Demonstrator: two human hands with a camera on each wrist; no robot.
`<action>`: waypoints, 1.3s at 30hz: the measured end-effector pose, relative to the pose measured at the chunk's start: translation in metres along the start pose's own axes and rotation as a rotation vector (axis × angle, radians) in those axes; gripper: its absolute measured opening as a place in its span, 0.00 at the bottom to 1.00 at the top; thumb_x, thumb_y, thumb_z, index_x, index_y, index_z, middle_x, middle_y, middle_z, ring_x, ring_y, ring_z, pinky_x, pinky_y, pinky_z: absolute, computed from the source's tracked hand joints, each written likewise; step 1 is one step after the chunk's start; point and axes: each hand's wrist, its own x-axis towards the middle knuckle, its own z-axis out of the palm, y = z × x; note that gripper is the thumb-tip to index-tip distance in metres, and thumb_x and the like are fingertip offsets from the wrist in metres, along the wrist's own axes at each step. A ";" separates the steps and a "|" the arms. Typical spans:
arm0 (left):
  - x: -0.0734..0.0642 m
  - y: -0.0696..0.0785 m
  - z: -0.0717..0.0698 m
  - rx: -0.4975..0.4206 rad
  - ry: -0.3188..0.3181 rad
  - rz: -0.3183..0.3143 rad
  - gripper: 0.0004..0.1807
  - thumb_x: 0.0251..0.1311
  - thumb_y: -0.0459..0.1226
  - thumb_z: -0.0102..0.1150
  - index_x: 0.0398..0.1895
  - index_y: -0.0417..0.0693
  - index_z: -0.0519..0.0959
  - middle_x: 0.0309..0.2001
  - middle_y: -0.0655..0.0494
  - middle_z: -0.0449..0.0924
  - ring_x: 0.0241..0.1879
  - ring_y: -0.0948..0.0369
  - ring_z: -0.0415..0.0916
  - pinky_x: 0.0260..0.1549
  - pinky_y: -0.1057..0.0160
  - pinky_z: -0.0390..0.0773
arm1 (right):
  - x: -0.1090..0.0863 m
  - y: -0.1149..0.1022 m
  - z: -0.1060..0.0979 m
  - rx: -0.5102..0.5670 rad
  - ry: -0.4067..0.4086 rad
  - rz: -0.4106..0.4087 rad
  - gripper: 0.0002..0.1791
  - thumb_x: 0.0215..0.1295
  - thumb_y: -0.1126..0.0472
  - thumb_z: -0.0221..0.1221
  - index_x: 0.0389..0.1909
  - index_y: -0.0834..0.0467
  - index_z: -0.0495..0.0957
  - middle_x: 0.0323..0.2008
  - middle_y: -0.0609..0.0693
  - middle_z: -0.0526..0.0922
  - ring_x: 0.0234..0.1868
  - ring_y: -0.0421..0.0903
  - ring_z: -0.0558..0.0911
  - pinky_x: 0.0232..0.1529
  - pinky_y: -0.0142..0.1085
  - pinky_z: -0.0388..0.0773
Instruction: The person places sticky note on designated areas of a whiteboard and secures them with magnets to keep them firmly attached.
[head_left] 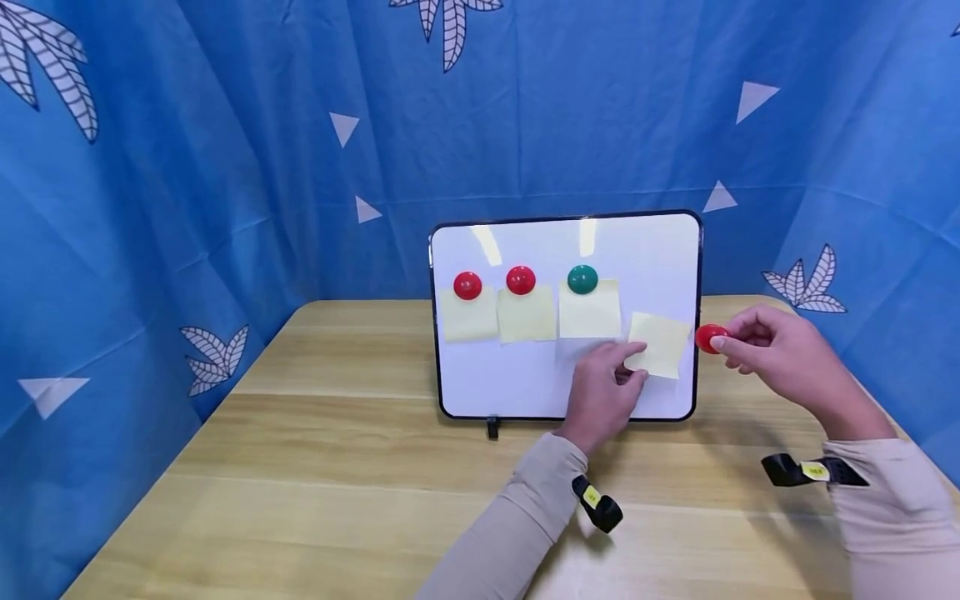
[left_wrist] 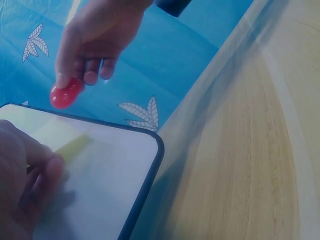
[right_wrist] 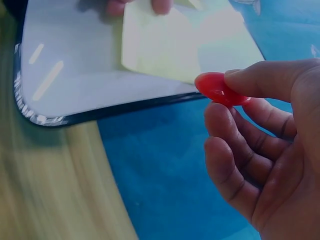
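A tilted yellow paper note (head_left: 660, 345) lies against the right part of a small whiteboard (head_left: 517, 387). At its left edge is my left hand (head_left: 602, 390), pinching the paper between thumb and finger; the left wrist view shows the fingertips (left_wrist: 52, 167) meeting at the note. Just off the board's right edge, my right hand (head_left: 783, 354) holds a round red magnet (right_wrist: 220, 89) between thumb and fingers. Three other notes hang in a row to the left, under a red magnet (head_left: 467, 286), a second red magnet (head_left: 521, 280) and a green magnet (head_left: 582, 279).
The black-framed board stands on a wooden table (head_left: 337, 483), with a small black foot (head_left: 492, 427) at its lower edge. A blue curtain (head_left: 600, 117) with leaf and triangle prints hangs behind and at both sides. Each wrist wears a black strap.
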 end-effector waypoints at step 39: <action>0.004 0.007 -0.002 0.065 -0.068 0.007 0.20 0.64 0.32 0.65 0.60 0.45 0.81 0.41 0.56 0.83 0.36 0.72 0.74 0.40 0.83 0.70 | 0.010 -0.023 0.037 0.041 0.190 -0.079 0.17 0.71 0.54 0.62 0.50 0.62 0.79 0.40 0.61 0.86 0.32 0.45 0.85 0.28 0.28 0.79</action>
